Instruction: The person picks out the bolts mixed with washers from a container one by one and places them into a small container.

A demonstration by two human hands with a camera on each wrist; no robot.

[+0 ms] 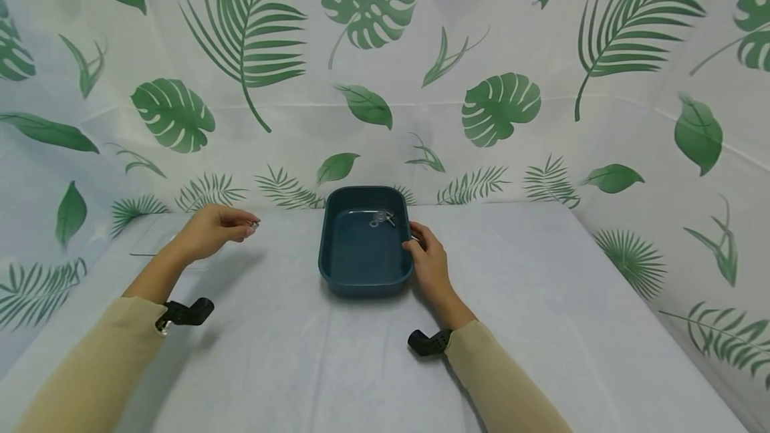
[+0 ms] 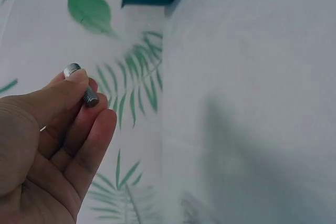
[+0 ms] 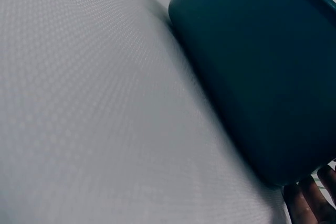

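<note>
My left hand (image 1: 216,231) is raised over the left side of the table, pinching a small metal bolt (image 1: 255,224) between thumb and fingertips. In the left wrist view the bolt (image 2: 90,98) shows its threaded end pointing down and its rounded head above the thumb. A dark teal rectangular bin (image 1: 367,284) stands on the table in the middle. My right hand (image 1: 428,260) grips its right side, thumb at the rim and fingers along the outer wall. Inside the bin, toward its far right corner, lie several small metal pieces (image 1: 381,218), among them rings like washers.
A flat, clear item (image 1: 144,246) with a dark front edge lies on the table at the left, partly behind my left forearm. White cloth (image 1: 541,326) covers the table. A leaf-printed curtain (image 1: 421,72) hangs right behind it and along the sides.
</note>
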